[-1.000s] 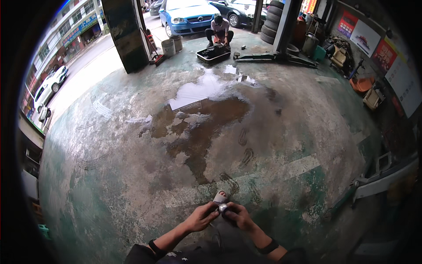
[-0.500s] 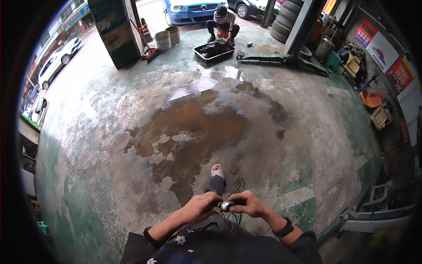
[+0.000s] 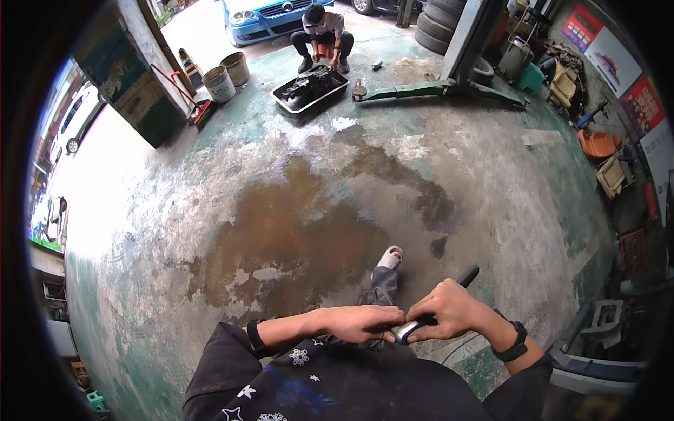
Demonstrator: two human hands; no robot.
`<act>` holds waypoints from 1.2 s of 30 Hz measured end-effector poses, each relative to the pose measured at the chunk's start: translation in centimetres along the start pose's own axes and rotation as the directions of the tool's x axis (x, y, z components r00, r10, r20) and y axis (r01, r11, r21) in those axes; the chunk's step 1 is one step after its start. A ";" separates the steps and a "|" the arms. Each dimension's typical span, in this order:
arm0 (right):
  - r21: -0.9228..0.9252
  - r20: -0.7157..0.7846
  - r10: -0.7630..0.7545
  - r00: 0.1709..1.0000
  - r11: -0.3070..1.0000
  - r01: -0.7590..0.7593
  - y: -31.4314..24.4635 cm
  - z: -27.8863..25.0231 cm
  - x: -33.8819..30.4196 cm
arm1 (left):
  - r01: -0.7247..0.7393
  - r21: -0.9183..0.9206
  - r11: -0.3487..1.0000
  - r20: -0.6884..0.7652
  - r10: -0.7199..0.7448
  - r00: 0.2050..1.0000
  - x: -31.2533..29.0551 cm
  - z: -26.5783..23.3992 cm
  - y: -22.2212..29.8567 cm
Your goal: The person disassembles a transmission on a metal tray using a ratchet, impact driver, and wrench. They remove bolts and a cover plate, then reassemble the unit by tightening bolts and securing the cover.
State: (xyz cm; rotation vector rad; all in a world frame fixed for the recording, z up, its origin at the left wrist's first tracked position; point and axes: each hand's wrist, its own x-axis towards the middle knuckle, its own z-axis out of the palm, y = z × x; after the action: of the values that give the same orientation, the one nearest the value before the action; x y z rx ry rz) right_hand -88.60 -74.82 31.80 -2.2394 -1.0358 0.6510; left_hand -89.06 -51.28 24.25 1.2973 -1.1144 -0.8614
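Observation:
My right hand [image 3: 449, 309] is wrapped round a black-handled tool [image 3: 407, 331] with a rounded silver head. Its dark handle sticks out beyond my knuckles, up and to the right. Closed fingers of my left hand [image 3: 368, 323] meet at the silver head, gripping it from the left. Whether a small part sits between these fingertips is hidden. Both hands are held close in front of my dark, patterned clothing.
A wet brown patch [image 3: 295, 231] spreads over the floor ahead. Beyond it a person [image 3: 324, 38] squats at a black tray [image 3: 309, 105] of dark parts. A green lift arm [image 3: 404, 91], buckets [image 3: 219, 85] and stacked tires [image 3: 441, 24] stand at the back.
My hands have shifted right, and the tool's black handle now shows past my right hand. One foot has stepped forward and right. The view has turned, moving the background left.

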 end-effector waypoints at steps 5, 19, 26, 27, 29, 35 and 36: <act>0.106 0.107 -0.003 0.994 0.994 -0.008 12.8 -13.0 5.6 | 0.126 -0.187 0.974 -0.082 -0.143 0.986 10.1 -12.4 -2.7; 0.111 -0.062 -0.041 0.997 0.993 0.048 38.4 -32.9 34.6 | 0.202 -0.146 0.968 -0.832 -0.231 0.505 21.1 -48.1 -11.9; -0.284 0.153 -0.407 0.900 0.854 0.435 47.1 -48.9 52.8 | 0.179 -0.412 0.894 -0.573 -0.406 0.712 23.3 -70.7 -13.6; -0.217 0.091 -0.339 0.936 0.911 0.351 47.7 -50.5 54.6 | 0.203 -0.386 0.900 -0.611 -0.414 0.675 22.9 -73.8 -13.3; -0.075 -0.043 -0.132 0.990 0.989 0.128 49.0 -52.3 57.6 | 0.375 -0.336 0.864 -0.659 -0.499 0.562 22.8 -79.6 -13.2; 0.132 0.033 0.211 0.977 0.968 -0.214 54.8 -53.9 67.7 | 0.608 -0.185 0.772 -0.893 -0.390 0.224 23.6 -91.7 -18.4; 0.115 0.031 0.158 0.987 0.980 -0.160 56.2 -54.4 69.7 | 0.617 -0.213 0.757 -0.899 -0.400 0.180 23.7 -93.4 -19.4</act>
State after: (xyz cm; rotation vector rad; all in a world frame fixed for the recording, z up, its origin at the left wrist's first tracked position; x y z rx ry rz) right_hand 15.08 -65.44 19.61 -2.2319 -0.8121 0.7852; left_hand 8.69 -49.17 14.64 2.0116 0.2410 -0.2927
